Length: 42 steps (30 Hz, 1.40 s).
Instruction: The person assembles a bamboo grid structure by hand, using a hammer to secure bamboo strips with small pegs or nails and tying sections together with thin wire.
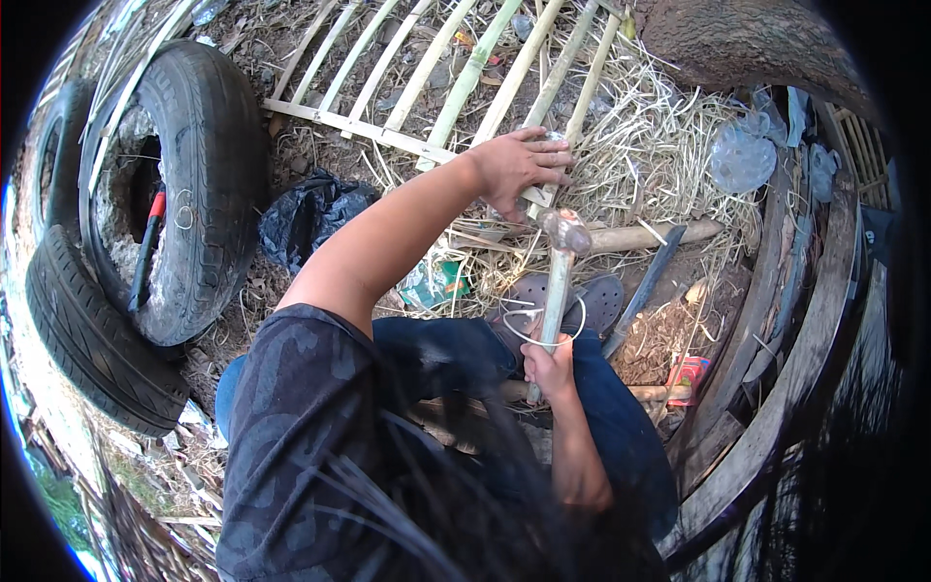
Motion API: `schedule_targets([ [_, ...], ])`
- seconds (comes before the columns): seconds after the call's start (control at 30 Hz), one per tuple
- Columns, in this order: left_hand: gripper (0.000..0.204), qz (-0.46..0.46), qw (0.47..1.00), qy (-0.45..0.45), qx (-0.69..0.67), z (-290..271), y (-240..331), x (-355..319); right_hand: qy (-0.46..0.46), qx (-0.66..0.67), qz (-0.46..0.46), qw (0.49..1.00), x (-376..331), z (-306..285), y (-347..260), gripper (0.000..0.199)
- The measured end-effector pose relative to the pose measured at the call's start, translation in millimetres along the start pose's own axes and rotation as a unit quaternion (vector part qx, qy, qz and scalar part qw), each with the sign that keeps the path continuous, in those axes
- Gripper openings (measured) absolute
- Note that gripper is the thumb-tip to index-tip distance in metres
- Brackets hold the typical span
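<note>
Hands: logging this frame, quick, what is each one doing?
Left hand: fingers spread, pressing on the bamboo frame.
Right hand: closed around the hammer handle.

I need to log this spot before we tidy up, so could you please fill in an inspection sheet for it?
Surface: bare ground strewn with straw.
Job's things: bamboo frame; hammer, head raised over it.
Clutter: black bag, machete, sandals, red packet, clear plastic.
Hands: left hand presses on the frame; right hand grips the hammer handle.
Cables: thin wire loop near the handle.
Surroundings: two tyres, tree trunk, wooden planks.
</note>
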<state>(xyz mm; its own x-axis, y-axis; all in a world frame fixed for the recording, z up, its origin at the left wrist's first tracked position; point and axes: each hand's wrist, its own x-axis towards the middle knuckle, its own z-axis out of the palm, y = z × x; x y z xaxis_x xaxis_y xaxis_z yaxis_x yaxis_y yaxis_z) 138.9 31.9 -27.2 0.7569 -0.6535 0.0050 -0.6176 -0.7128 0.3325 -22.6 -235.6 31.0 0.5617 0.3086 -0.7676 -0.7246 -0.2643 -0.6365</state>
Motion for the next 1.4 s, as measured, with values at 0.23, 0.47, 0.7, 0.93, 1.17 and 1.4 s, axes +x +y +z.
schedule_targets([
  [0.23,0.089,0.0,1.0,-0.012,0.021,-0.7,0.0,-3.3,0.009,-0.003,0.026,1.0,5.7,-5.0,-17.9,0.011],
  [0.47,0.087,0.0,1.0,-0.01,0.003,0.8,0.7,-2.0,0.029,-0.023,0.067,0.997,6.4,-20.1,-20.2,0.006],
  [0.7,0.093,0.005,1.0,0.013,-0.018,6.8,-4.5,3.7,0.014,-0.027,0.03,0.999,4.8,-27.1,-23.6,0.01],
  [0.93,0.089,0.001,0.999,0.028,-0.026,2.5,-3.3,4.0,-0.06,0.08,-0.001,0.995,11.1,-26.9,-6.1,0.005],
  [1.17,0.092,-0.007,1.0,0.004,-0.022,2.7,-2.4,2.4,-0.033,0.057,0.017,0.998,7.1,-19.5,-8.3,0.008],
  [1.4,0.096,-0.008,1.0,0.003,-0.024,2.7,-1.4,2.9,-0.084,0.105,-0.05,0.99,0.5,-13.0,-11.1,0.015],
])
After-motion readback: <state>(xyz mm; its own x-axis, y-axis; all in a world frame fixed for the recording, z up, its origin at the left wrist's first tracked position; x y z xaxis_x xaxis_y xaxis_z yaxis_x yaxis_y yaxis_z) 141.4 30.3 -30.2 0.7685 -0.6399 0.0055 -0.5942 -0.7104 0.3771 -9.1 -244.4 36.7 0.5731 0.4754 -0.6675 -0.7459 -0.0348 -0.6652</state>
